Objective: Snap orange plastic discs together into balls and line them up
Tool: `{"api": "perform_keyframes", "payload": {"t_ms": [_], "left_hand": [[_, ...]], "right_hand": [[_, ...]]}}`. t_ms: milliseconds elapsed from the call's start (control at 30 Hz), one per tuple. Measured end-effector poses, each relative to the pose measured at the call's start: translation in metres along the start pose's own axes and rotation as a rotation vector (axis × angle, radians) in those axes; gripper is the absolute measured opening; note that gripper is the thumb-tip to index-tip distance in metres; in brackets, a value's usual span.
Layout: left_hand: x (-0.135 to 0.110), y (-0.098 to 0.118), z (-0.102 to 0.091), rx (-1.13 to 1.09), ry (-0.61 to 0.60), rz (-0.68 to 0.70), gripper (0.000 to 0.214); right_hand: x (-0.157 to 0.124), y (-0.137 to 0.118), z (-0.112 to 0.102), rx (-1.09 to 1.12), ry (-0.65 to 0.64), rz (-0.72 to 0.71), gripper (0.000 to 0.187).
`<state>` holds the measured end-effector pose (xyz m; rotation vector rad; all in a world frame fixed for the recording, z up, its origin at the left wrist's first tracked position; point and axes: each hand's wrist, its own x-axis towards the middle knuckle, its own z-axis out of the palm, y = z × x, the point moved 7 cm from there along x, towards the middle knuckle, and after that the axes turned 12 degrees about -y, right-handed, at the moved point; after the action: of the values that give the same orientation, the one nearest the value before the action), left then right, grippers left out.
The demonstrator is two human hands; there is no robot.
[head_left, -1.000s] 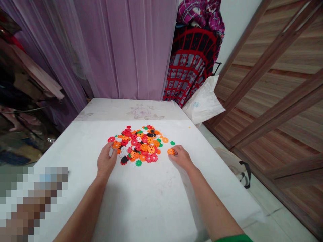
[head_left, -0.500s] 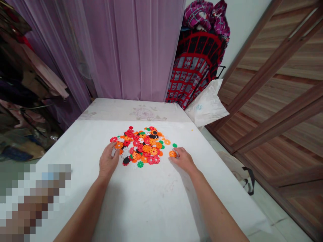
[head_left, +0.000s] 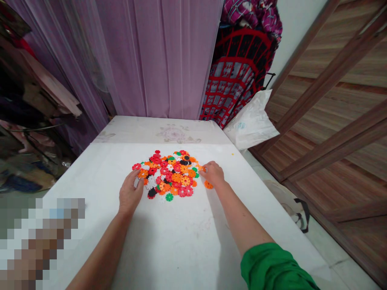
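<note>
A loose pile of notched plastic snowflake discs, in red, orange, white, black and green, lies on the white-covered table. At the pile's left edge rests my left hand, thumb and fingers curved apart around the side of an orange disc. My right hand is at the right edge of the pile. Its thumb and forefinger close on another orange disc, partly covered by the fingertips. A separate orange disc lies on the cloth just below my right hand.
The table has a white cover with a flower print at its far end. A white plastic bag hangs by the far right corner. Behind stand a purple curtain and a red patterned cloth. Wooden doors rise on the right.
My right hand has left the separate orange disc and moved up and left to an orange disc at the pile's edge. A green disc there is now hidden. My left hand stays put.
</note>
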<state>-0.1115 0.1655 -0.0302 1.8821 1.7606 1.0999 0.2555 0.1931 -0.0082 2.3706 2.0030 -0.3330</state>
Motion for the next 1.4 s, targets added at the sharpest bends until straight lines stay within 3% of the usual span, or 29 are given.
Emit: {"api": "perform_keyframes", "payload": {"t_ms": [367,767,1200,1400], "left_hand": [[0.001,0.003,0.0,-0.018,-0.007,0.01,0.038],[0.0,0.004,0.0,-0.002,-0.016,-0.035,0.04],[-0.001,0.005,-0.001,0.006,-0.001,-0.001,0.039],[0.001,0.001,0.001,0.009,0.002,0.018,0.038]], "right_hand": [[0.003,0.007,0.004,0.066,0.016,-0.011,0.027],[0.011,0.001,0.001,-0.031,-0.089,-0.01,0.03],[0.024,0.006,-0.005,-0.018,-0.276,0.101,0.041],[0.018,-0.002,-0.01,-0.012,-0.201,0.081,0.04]]}}
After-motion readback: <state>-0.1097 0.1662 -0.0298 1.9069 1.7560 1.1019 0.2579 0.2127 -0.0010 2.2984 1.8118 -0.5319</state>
